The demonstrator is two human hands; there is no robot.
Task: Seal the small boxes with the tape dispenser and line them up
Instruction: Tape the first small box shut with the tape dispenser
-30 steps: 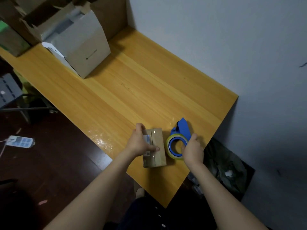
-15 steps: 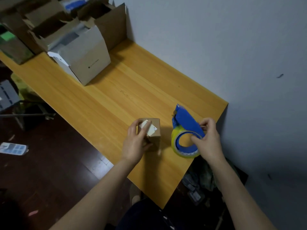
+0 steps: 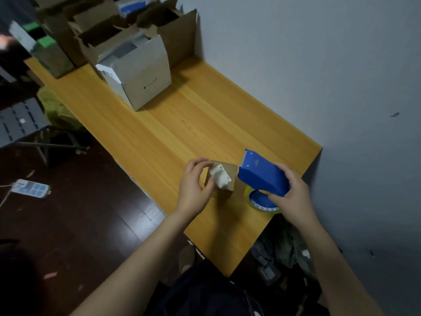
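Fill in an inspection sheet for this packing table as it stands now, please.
Surface: wooden table, set against the wall.
Job's things: one small box with a white label, towards the table's near end; blue tape dispenser beside it, nose at the box's top edge.
Clutter: open cartons crowded at the far end.
Hands: left hand grips the small box; right hand grips the tape dispenser.
Cables: power strip on the floor, cord running left.
Surroundings: grey wall; dark floor; bag under the table end.
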